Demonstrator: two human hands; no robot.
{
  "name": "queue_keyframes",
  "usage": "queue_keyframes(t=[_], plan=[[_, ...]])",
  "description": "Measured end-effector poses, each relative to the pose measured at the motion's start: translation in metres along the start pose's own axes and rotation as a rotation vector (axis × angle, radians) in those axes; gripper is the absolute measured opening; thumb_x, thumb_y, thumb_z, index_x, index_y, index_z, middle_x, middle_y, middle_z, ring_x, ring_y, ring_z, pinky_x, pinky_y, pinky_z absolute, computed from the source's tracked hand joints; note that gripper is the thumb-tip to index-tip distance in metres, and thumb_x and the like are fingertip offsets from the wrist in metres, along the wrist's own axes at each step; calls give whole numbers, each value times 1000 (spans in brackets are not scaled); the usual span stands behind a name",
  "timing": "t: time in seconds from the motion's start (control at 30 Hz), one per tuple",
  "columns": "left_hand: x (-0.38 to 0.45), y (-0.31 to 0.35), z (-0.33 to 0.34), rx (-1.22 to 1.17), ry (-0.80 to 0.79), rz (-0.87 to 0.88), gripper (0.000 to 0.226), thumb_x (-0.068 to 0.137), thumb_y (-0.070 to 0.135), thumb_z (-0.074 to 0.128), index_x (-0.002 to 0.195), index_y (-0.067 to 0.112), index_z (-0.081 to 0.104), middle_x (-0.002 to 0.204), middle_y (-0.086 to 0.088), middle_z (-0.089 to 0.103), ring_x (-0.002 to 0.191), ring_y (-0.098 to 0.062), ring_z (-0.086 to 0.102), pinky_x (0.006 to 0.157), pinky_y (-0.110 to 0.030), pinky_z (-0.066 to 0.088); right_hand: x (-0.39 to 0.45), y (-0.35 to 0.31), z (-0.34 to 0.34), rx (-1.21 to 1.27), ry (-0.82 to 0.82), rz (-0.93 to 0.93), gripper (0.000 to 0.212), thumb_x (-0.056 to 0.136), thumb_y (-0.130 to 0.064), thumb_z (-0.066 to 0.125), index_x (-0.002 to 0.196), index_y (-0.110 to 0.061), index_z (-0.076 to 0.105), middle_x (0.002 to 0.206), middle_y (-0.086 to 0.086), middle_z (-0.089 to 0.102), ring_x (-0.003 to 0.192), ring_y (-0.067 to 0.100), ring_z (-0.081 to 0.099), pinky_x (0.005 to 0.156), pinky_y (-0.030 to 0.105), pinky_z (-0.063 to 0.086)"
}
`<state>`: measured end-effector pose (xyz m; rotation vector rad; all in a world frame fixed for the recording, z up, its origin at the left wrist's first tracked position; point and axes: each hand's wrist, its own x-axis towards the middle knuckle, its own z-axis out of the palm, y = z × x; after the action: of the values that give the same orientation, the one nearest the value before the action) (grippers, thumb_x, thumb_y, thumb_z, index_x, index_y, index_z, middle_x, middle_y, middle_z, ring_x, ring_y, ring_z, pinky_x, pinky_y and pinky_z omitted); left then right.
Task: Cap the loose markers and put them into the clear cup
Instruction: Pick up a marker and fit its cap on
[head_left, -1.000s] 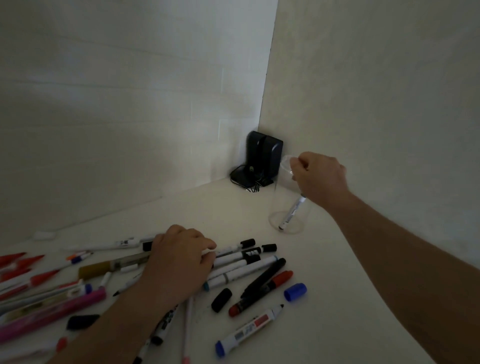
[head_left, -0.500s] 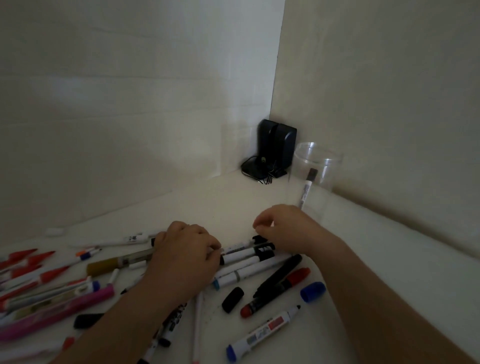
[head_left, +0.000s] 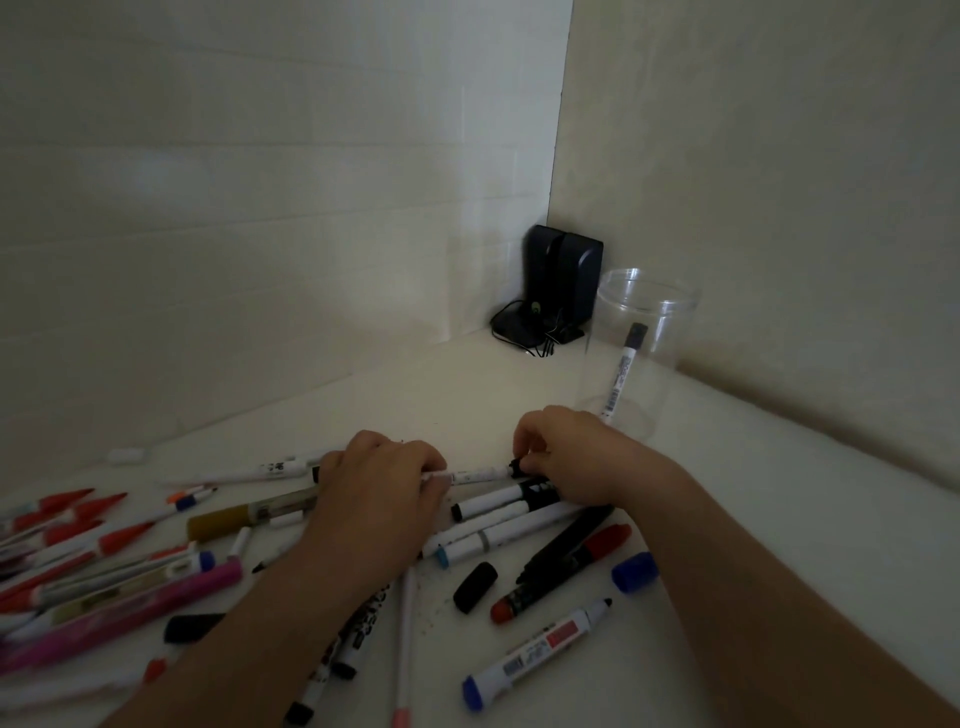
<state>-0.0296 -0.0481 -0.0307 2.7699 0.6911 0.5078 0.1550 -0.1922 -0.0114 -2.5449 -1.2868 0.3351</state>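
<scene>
A clear cup (head_left: 644, 312) stands near the right wall with one capped white marker (head_left: 621, 374) leaning inside. A thin white marker (head_left: 478, 474) lies level between my hands. My left hand (head_left: 382, 488) grips its barrel, and my right hand (head_left: 566, 454) pinches the black cap at its right end. Many loose markers lie on the white table (head_left: 753, 519) around and under my hands, among them a black-and-red one (head_left: 566, 569) and a white one with a blue end (head_left: 535, 652). A loose black cap (head_left: 475, 586) and a blue cap (head_left: 635, 571) lie near them.
A black device (head_left: 563, 283) with cables sits in the far corner behind the cup. Red-capped pens (head_left: 78, 514) and a pink marker (head_left: 119, 618) crowd the left side. Walls close in at the back and right. A small white piece (head_left: 124, 455) lies by the back wall.
My right hand left the cup, where it dropped a marker, and came down to the pile. It now pinches the cap end of the thin marker held by my left hand.
</scene>
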Motion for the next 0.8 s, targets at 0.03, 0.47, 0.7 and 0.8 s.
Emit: queue_keyframes(t=[0.03, 0.47, 0.7, 0.8], plan=[[0, -1, 0, -22, 13, 2, 21, 103, 47, 46, 110, 40, 64, 100, 18, 61, 114, -11, 46, 97, -35, 32, -1, 0, 0, 23, 23, -2, 9, 98, -33, 63, 99, -41, 59, 106, -14, 59, 101, 14, 57, 97, 46, 51], [-1, -1, -13, -401, 352, 50, 15, 101, 48, 52, 105, 42, 65, 89, 27, 59, 87, -3, 53, 79, -34, 44, -20, -19, -15, 801, 453, -53, 7, 94, -20, 72, 97, -26, 73, 88, -7, 77, 76, 11, 69, 72, 28, 55], [-17, 23, -27, -814, 253, 49, 5, 93, 36, 69, 98, 37, 71, 87, 13, 75, 70, -24, 66, 62, -37, 57, -33, -40, -20, 1552, 495, -123, 11, 103, -16, 56, 101, -13, 66, 96, 9, 75, 83, 19, 69, 83, 35, 57], [-18, 23, -27, -862, 290, 39, 5, 92, 34, 70, 95, 36, 72, 82, 7, 74, 68, -23, 65, 61, -37, 57, -36, -41, -23, 1689, 531, -117, 20, 107, -18, 50, 105, -12, 70, 94, 9, 73, 81, 21, 68, 81, 36, 59]])
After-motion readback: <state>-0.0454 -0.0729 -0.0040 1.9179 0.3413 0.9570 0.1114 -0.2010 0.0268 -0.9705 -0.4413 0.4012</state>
